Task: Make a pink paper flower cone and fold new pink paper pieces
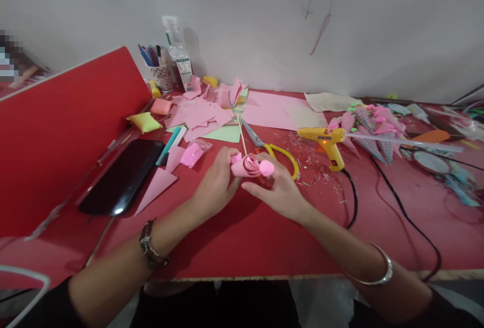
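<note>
Both hands meet over the red table (264,237) around a small pink rolled paper flower (251,165). My left hand (215,184) is curled round the roll's left end. My right hand (278,189) pinches its right end, where a round pink tip sticks out. A thin wooden skewer (242,136) lies just behind the hands. Yellow-handled scissors (274,150) lie right behind my right hand.
A yellow hot glue gun (327,141) with a black cord stands to the right, beside a heap of finished pink paper cones (372,126). Pink paper scraps (204,113), a pen cup (162,73) and a bottle (179,60) sit at the back. A black phone (123,176) and a red divider (64,131) are on the left.
</note>
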Demonstrator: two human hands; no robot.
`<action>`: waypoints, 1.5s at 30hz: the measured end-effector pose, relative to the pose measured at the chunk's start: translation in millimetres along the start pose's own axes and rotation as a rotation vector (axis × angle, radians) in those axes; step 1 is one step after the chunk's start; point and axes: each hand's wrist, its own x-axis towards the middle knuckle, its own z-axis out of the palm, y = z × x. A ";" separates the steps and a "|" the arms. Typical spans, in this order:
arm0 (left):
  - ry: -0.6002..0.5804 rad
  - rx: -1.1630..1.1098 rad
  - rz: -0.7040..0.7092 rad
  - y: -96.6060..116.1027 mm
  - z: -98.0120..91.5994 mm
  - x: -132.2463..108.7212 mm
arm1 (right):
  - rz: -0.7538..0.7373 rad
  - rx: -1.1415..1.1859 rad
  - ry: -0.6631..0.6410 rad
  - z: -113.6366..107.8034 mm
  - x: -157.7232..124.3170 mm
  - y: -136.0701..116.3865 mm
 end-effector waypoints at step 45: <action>-0.406 -0.142 -0.080 4.2 -8.6 6.4 | 0.306 0.451 0.406 -20.4 10.9 5.8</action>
